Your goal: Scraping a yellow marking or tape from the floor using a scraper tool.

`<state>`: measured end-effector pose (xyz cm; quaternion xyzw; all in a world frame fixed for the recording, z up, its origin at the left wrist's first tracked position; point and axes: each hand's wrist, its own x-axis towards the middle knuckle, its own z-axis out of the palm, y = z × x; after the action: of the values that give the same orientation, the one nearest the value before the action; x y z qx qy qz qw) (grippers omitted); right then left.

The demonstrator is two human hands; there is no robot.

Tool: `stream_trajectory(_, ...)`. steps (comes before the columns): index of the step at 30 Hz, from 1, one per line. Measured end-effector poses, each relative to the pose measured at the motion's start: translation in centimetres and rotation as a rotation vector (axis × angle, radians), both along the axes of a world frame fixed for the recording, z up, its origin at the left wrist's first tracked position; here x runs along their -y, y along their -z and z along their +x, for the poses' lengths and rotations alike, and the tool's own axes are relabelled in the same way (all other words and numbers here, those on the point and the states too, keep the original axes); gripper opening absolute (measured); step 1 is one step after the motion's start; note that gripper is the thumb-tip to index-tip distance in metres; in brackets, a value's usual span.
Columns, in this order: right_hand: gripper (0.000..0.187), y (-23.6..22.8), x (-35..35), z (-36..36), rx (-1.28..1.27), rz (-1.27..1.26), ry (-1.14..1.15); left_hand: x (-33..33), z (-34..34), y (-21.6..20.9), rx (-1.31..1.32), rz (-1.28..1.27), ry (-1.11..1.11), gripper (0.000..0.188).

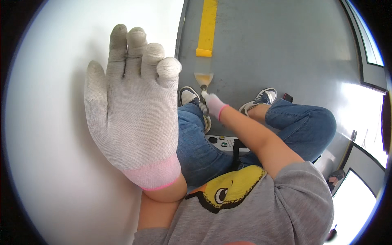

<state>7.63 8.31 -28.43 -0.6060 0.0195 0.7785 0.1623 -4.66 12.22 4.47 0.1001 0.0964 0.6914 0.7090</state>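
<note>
My left hand [136, 110], in a pale knit glove with a pink cuff, is raised close to the camera in front of the white wall. Its fingers stretch upward and hold nothing; whether they touch the wall, I cannot tell. Lower down, my right hand [214, 106], gloved alike, grips the handle of a scraper [203, 78]. The wide blade points away from me and lies at the grey floor [281, 49]. A paler track leads from the blade to the blunt near end of a yellow floor-tape strip [207, 30], which runs off at the top.
My shoes [189, 96] flank the scraper on either side. Between my legs lies a white flat thing [229, 141] with dark round pieces. The white wall [53, 122] rises close on my left. Dark-framed bright panels [355, 196] stand at the right.
</note>
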Motion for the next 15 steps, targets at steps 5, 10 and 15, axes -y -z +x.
stream_trajectory(5,0.039,1.8,0.4,-0.1,0.018,-0.216,0.065,-0.2,0.2,0.2,0.030,-0.011,0.039,0.049)
stream_trajectory(10,0.048,2.8,-7.3,-0.5,-0.013,-0.224,0.124,-0.3,0.4,0.5,-0.028,-0.018,0.010,0.051)
stream_trajectory(15,0.041,0.6,-7.8,-2.2,-0.014,-0.117,0.193,-0.3,0.0,0.8,-0.014,0.003,0.026,0.051)
